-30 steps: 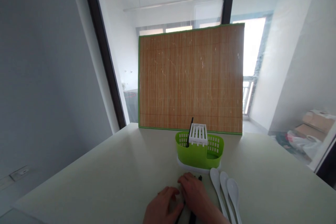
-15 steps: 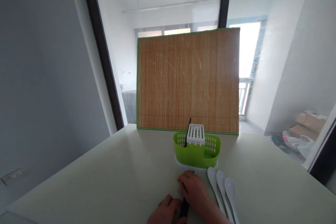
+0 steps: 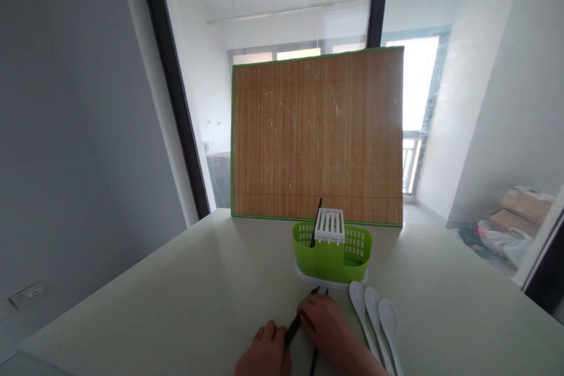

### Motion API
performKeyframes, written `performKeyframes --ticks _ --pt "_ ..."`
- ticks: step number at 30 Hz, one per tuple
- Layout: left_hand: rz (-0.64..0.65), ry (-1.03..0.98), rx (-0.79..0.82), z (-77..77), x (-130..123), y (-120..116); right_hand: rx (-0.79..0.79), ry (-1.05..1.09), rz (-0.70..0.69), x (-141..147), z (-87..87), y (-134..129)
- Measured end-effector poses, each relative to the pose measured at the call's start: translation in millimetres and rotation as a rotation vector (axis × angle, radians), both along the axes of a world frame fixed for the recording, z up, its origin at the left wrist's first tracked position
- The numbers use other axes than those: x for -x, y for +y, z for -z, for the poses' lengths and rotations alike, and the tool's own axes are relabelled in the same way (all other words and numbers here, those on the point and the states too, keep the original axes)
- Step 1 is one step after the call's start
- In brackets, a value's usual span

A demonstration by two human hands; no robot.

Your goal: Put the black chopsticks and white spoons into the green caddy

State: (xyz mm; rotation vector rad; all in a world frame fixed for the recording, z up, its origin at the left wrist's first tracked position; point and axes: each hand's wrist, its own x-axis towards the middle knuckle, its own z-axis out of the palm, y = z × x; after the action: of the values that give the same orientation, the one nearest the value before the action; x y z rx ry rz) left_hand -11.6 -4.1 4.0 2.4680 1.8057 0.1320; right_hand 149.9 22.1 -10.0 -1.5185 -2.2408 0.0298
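Black chopsticks (image 3: 292, 331), apparently several side by side, slant between my two hands just above or on the table. Their near ends are in my left hand (image 3: 265, 351), whose fingers are closed around them. My right hand (image 3: 325, 322) is closed over their upper part, and the tips poke out beyond its fingers. Under my right hand, a separate black chopstick (image 3: 314, 361) lies on the table. A green cutlery basket (image 3: 326, 263) with a white base and a white slatted piece (image 3: 330, 225) stands just ahead. One black chopstick (image 3: 318, 215) leans upright in its left compartment.
Three white spoons (image 3: 388, 318) lie side by side on the table right of my right hand, bowls toward the basket. At the back of the pale table (image 3: 198, 282), a bamboo mat (image 3: 317, 135) with green edging stands against the glass.
My left hand has moved a little left with the chopsticks, which now slant more. A single chopstick beneath my right hand has come apart from them and shows on the table.
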Motion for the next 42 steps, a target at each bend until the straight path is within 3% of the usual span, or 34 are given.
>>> performKeyframes --ticks 7,14,25,32,42 --pt "0.002 0.113 -0.102 9.1 -7 5 0.004 -0.059 -0.017 1 1.2 1" --pt "-0.024 0.149 -0.193 3.2 -15 13 -0.006 -0.022 -0.047 1 -2.4 0" --pt "0.039 0.208 -0.234 4.0 -5 21 -0.050 0.010 -0.062 0 -1.4 -2" --pt "0.044 0.193 -0.149 -1.9 2 25 -0.052 0.024 -0.080 0 -1.3 -1" --pt "0.101 -0.062 0.150 -10.2 7 20 -0.150 0.120 -0.132 2 -3.3 -2"
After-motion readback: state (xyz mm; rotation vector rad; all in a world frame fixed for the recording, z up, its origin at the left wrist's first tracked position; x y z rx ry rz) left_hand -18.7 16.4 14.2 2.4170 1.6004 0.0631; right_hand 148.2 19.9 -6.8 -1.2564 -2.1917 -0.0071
